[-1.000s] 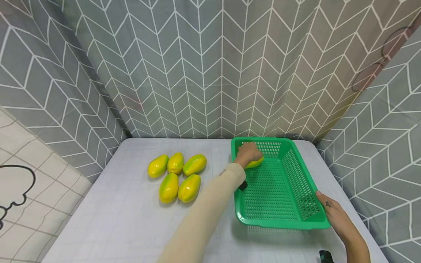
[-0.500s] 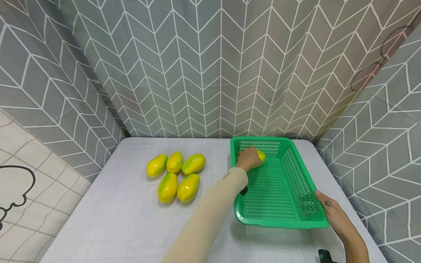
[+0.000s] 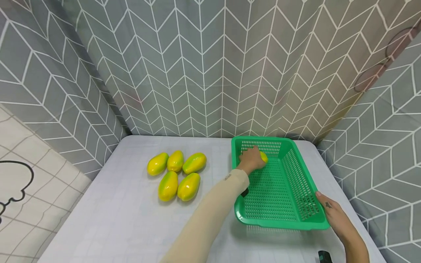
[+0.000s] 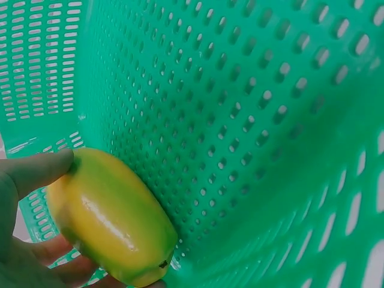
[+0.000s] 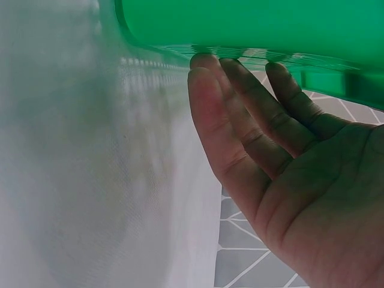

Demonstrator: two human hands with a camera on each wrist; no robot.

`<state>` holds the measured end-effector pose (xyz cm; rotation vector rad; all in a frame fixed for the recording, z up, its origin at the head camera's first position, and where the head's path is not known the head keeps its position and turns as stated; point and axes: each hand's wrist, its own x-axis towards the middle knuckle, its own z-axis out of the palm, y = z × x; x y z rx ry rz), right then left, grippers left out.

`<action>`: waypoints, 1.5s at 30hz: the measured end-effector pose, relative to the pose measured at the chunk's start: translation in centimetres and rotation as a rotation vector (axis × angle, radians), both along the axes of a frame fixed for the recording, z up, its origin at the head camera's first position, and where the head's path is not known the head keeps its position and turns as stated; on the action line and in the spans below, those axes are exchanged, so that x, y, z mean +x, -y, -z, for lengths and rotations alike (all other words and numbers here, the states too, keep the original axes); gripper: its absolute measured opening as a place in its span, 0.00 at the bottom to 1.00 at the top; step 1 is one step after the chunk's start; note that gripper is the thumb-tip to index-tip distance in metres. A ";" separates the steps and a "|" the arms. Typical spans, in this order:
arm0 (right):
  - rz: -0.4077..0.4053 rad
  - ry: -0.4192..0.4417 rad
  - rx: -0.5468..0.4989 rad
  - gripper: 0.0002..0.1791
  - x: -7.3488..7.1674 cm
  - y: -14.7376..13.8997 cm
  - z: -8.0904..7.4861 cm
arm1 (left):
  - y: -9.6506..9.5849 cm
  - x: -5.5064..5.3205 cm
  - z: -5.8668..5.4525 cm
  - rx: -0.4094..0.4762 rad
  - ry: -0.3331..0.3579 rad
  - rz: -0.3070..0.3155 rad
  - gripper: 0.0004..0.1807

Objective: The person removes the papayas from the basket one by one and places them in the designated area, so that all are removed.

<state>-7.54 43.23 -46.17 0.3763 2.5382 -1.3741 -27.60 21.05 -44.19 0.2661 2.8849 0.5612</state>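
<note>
My left hand reaches into the green plastic basket near its back left corner. It holds a glossy yellow-green papaya, with the thumb at one end and the fingers along its lower side in the left wrist view. In the head view the hand hides most of that papaya. My right hand grips the basket at its near right side. From the right wrist view, its fingers touch the basket from below; the thumb shows only in the head view, at the rim.
Several more papayas, such as the near-left papaya and the near-right papaya, lie grouped on the white table, left of the basket. A dark object shows at the bottom edge. Grey patterned curtains surround the table.
Inside the basket, my left hand has shifted slightly to the right with the papaya, less of which shows now. The right hand and the basket stay nearly still.
</note>
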 end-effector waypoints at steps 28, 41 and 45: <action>0.009 -0.009 0.000 0.49 0.1 0.0 0.2 | -0.8 1.0 -0.6 0.018 0.001 0.101 0.25; 0.008 -0.011 0.013 0.48 0.2 -0.5 0.0 | -0.5 2.0 -2.3 0.101 -0.033 0.161 0.31; 0.008 -0.027 0.022 0.48 0.2 -0.4 0.0 | 0.1 2.2 -2.9 0.147 -0.050 0.179 0.32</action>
